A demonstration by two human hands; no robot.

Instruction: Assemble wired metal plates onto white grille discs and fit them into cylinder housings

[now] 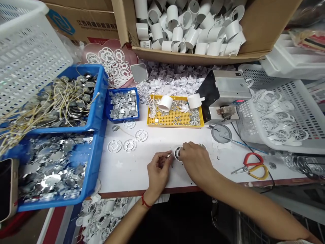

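My left hand (157, 168) is closed near the table's front edge, thumb and forefinger pinching a small shiny metal piece (169, 155) too small to name. Just to its right, my right hand (196, 161) bends over a round white plastic ring (177, 154) with a dark inside, its fingers curled down onto it. Those fingers hide most of the ring and whatever they grip. Part of another round white piece (203, 146) shows behind the right hand. Further left lie several flat white rings (130, 145) and a small metal part with a wire (115, 127).
Ahead stands a yellow tray (175, 126) with small metal bits and two white cups. Blue bins (100, 98) of metal parts fill the left. Rightward are a metal machine (228, 88), red-and-yellow-handled cutters (254, 165) and a white basket (279, 145). A carton (203, 56) of white cups sits behind.
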